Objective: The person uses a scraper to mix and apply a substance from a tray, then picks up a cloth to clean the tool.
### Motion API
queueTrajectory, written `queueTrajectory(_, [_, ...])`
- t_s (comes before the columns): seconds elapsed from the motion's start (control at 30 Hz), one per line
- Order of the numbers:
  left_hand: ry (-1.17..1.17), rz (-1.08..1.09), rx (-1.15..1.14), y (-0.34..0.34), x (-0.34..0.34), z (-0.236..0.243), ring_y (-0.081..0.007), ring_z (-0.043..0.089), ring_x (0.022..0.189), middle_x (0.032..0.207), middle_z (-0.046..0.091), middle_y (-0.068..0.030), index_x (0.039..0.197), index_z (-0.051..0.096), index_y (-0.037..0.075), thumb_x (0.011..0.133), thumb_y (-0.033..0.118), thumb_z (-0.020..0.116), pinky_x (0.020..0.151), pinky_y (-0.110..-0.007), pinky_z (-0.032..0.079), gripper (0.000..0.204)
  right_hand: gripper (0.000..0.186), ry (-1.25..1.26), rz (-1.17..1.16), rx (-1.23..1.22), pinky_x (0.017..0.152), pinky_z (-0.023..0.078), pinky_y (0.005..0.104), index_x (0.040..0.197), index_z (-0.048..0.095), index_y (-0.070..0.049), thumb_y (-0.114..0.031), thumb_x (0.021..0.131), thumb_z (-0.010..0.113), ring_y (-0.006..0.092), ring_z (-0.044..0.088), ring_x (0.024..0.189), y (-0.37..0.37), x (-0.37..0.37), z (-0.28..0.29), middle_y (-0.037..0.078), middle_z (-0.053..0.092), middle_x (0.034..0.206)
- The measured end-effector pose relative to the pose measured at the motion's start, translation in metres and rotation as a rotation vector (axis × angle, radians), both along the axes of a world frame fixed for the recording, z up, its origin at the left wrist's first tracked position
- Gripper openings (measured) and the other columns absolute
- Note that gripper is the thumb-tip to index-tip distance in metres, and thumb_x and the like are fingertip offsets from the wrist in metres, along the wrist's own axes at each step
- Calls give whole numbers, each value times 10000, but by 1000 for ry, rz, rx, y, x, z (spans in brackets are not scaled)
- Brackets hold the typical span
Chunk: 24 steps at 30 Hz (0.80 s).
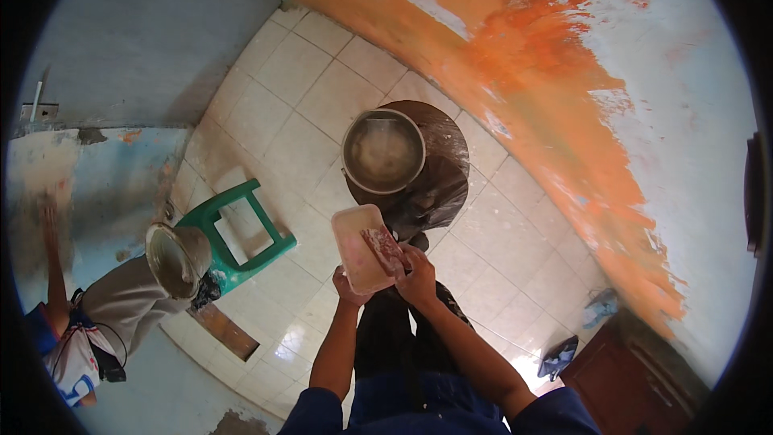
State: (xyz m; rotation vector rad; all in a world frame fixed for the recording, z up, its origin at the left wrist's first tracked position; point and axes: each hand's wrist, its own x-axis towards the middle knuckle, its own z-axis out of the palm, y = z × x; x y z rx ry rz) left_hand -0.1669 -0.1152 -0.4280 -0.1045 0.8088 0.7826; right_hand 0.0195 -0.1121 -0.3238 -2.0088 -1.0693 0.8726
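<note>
My left hand [349, 286] grips the near left corner of a shallow, pale rectangular plastic tub [353, 235], held tilted in front of my legs. In my right hand [416, 277] is a flat reddish tool [380, 248] smeared with white, its exact kind unclear. The tool lies over the right side of the tub, its flat part inside. Pale residue coats the tub's inside. Just beyond stands a round dark stool [447, 133], bearing a bucket [346, 163] with cloudy liquid and a crumpled dark plastic bag [435, 193].
A green plastic stool [278, 248] stands left, beside another bucket [201, 243]. At far left a co-worker's hand [50, 224] touches the wall. A wooden plank [225, 332] lies on the tiles. The orange wall [555, 137] with white patches borders the right; a brown cabinet [620, 379] stands lower right.
</note>
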Motion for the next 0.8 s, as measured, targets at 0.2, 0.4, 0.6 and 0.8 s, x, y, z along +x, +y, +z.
queueTrajectory(0.2, [-238,55,-252,16,3,-42,-355,496,1232,1356,502,-131,1371,455,125,862,475,393,1014,-569,397,620,262,-21,-27,49,655,533,358,1040,635,9,-76,796,678,308,667,758,21,17,-30,171,656,940])
queueTrajectory(0.4, [-9,24,-218,25,9,-59,-345,518,1203,1323,528,-121,1329,491,112,855,482,420,983,-528,439,606,250,-13,-66,-49,621,521,372,1021,642,11,-108,804,678,320,656,725,24,15,-39,174,649,911])
queueTrajectory(0.6, [514,-402,418,38,17,-47,-297,545,1175,1278,554,-103,1309,481,108,904,402,433,966,-482,467,503,169,-13,-120,13,651,513,400,910,657,11,-123,811,678,353,637,750,22,18,-47,170,638,875])
queueTrajectory(0.8, [-57,19,-4,43,22,-58,-281,575,1136,1289,545,-103,1345,432,114,935,326,454,944,-457,494,462,134,-77,-131,-29,680,491,413,853,661,-33,-125,761,691,313,567,811,27,23,-47,110,536,885])
